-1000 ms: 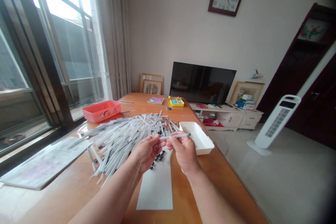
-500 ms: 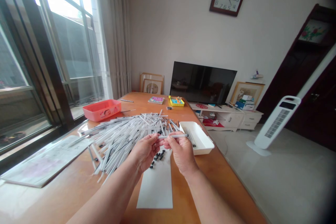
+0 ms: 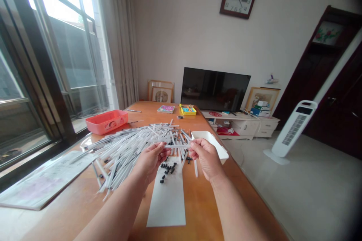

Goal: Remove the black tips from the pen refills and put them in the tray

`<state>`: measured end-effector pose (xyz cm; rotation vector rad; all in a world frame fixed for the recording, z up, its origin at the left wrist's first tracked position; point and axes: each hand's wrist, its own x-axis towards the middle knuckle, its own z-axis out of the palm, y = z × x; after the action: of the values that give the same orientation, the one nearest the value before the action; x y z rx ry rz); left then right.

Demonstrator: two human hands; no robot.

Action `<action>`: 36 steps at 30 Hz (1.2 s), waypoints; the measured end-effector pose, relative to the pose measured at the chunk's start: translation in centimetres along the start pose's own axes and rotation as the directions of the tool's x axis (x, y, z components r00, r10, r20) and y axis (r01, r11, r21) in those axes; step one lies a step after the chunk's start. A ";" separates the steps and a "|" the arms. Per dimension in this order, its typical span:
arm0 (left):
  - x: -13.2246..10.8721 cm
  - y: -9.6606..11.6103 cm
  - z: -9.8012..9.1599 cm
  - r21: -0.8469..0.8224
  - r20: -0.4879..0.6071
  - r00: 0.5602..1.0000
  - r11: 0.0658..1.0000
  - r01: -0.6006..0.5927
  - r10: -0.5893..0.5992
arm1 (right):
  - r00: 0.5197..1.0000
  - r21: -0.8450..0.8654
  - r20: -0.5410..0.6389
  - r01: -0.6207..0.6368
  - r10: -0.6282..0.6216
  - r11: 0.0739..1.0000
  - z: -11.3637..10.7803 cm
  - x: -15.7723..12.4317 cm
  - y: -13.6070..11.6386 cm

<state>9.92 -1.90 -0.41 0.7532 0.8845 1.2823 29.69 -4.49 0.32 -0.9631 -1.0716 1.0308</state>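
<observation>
You are pinching a light, stiff, slippery-looking white pen tube (image 3: 177, 145) by its ends with your left hand (image 3: 154, 160) and right hand (image 3: 206, 158), the grip partly hidden, over the loose heap of pen tubes (image 3: 127, 153) mid-desk (image 3: 198, 211).

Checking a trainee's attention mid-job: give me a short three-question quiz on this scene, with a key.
1. True or false: the left hand and the right hand both grip one white plastic tube.
2. What lies on the white paper sheet: small black pieces or coins?
3. Which tray stands nearer the right hand: the white one or the red one?

Key: 1 true; 2 small black pieces; 3 the white one.
</observation>
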 end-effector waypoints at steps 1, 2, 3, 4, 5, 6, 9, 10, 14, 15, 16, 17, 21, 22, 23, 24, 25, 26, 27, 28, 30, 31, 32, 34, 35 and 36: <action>-0.1 0.0 0.2 0.001 0.007 1.000 1.000 -0.004 0.004 | 1.000 0.001 -0.005 0.004 -0.004 1.000 -0.4 0.2 -0.1; -0.3 0.0 0.3 0.003 0.004 1.000 1.000 -0.009 0.009 | 1.000 0.001 -0.025 0.014 -0.014 1.000 -0.9 0.4 -0.2; -0.3 0.0 0.4 0.006 -0.009 1.000 1.000 -0.016 0.016 | 0.998 -0.005 -0.058 0.029 -0.030 1.000 -1.4 0.7 -0.3; -0.4 0.0 0.4 0.015 -0.028 0.999 1.000 -0.022 0.022 | 0.991 -0.025 -0.121 0.051 -0.053 0.998 -2.1 1.1 -0.3; -0.3 0.0 0.3 0.028 -0.049 0.998 0.999 -0.028 0.030 | 0.975 -0.050 -0.205 0.080 -0.089 0.996 -2.8 1.5 -0.2; -0.2 -0.1 0.1 0.045 -0.065 0.997 0.998 -0.034 0.037 | 0.951 -0.092 -0.280 0.107 -0.129 0.990 -3.6 2.0 -0.2; 0.5 -0.5 -0.6 0.103 -0.083 0.994 0.993 -0.060 0.069 | 0.842 -0.424 -0.450 0.093 -0.298 0.901 -5.9 2.9 -0.1; 0.8 -0.6 -0.8 0.118 -0.083 0.993 0.990 -0.074 0.084 | 0.813 -0.546 -0.470 0.039 -0.344 0.837 -6.5 3.1 -0.2; 1.3 -0.8 -1.3 0.161 -0.079 0.990 0.981 -0.103 0.117 | 0.798 -0.808 -0.492 -0.269 -0.349 0.525 -7.2 3.1 -0.4; 1.2 -0.7 -1.3 0.169 -0.081 0.989 0.980 -0.108 0.123 | 0.801 -0.826 -0.499 -0.327 -0.329 0.459 -7.1 3.1 -0.4; 1.1 -0.6 -1.2 0.174 -0.085 0.988 0.978 -0.113 0.129 | 0.806 -0.840 -0.502 -0.367 -0.314 0.400 -7.0 3.1 -0.3; 1.0 -0.5 -1.2 0.178 -0.091 0.987 0.977 -0.118 0.136 | 0.814 -0.853 -0.495 -0.390 -0.304 0.347 -6.9 3.2 -0.1; 0.6 -0.1 -0.9 0.183 -0.113 0.980 0.973 -0.140 0.163 | 0.867 -0.902 -0.423 -0.376 -0.261 0.213 -6.9 3.6 0.8; 0.6 0.0 -0.9 0.184 -0.119 0.979 0.972 -0.143 0.167 | 0.877 -0.907 -0.412 -0.370 -0.247 0.200 -6.9 3.6 1.0; 0.6 0.0 -1.0 0.186 -0.126 0.977 0.972 -0.147 0.172 | 0.883 -0.909 -0.407 -0.368 -0.233 0.194 -7.0 3.7 1.2; 0.6 0.0 -1.0 0.189 -0.132 0.975 0.970 -0.153 0.179 | 0.887 -0.910 -0.405 -0.369 -0.221 0.190 -7.0 3.7 1.3; 0.7 0.0 -1.1 0.194 -0.137 0.972 0.968 -0.161 0.189 | 0.891 -0.911 -0.402 -0.367 -0.211 0.187 -7.1 3.7 1.4; 0.8 0.0 -1.3 0.203 -0.140 0.970 0.964 -0.170 0.200 | 0.895 -0.913 -0.398 -0.364 -0.204 0.184 -7.1 3.7 1.5; 0.9 0.0 -1.4 0.212 -0.143 0.966 0.960 -0.180 0.213 | 0.898 -0.916 -0.392 -0.359 -0.200 0.180 -7.2 3.7 1.6; 0.9 0.0 -1.5 0.223 -0.147 0.963 0.956 -0.190 0.226 | 0.901 -0.919 -0.384 -0.353 -0.199 0.177 -7.3 3.7 1.7; 1.1 0.0 -1.8 0.242 -0.158 0.957 0.949 -0.203 0.245 | 0.907 -0.926 -0.367 -0.337 -0.205 0.171 -7.4 3.7 1.8; 1.2 0.1 -1.9 0.248 -0.165 0.954 0.946 -0.207 0.252 | 0.910 -0.929 -0.359 -0.329 -0.207 0.168 -7.4 3.6 1.8; 1.2 0.1 -2.0 0.253 -0.170 0.951 0.944 -0.210 0.257 | 0.912 -0.932 -0.353 -0.323 -0.209 0.165 -7.5 3.6 1.9; 1.3 0.2 -2.2 0.260 -0.182 0.947 0.941 -0.215 0.266 | 0.913 -0.934 -0.349 -0.321 -0.210 0.159 -7.4 3.6 1.8; 1.3 0.3 -2.3 0.264 -0.188 0.944 0.940 -0.217 0.270 | 0.913 -0.933 -0.351 -0.324 -0.209 0.156 -7.3 3.5 1.7; 1.4 0.3 -2.4 0.271 -0.195 0.941 0.937 -0.219 0.276 | 0.911 -0.932 -0.355 -0.327 -0.209 0.156 -7.2 3.5 1.6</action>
<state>7.74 -0.52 -1.43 0.9478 1.1805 1.5246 36.99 -1.51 -1.97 -2.2389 -1.3137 -0.0961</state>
